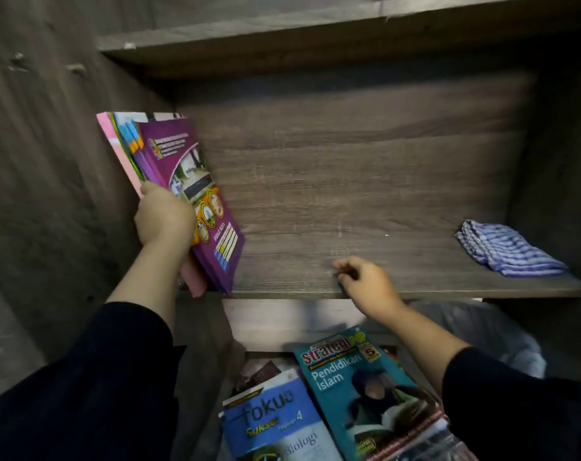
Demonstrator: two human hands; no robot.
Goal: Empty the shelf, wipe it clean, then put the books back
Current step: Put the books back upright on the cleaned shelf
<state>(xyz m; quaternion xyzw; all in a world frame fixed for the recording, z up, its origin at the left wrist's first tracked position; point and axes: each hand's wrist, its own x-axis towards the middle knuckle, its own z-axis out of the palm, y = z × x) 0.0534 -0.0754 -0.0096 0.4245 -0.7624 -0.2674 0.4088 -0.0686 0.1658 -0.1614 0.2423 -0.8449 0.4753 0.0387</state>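
I see left hand (164,216) gripping a stack of thin books (179,181), leaning at the shelf (365,201) left end. Right hand (365,281) loosely curled, holding nothing, fingertips on shelf front edge. Striped cloth (508,249) far right. Two books (332,404) below.

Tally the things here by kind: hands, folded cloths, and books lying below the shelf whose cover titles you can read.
Hands: 2, left and right
Folded striped cloth: 1
Titled books below: 2, blue Fokus book, teal Strategi book
Total: 5
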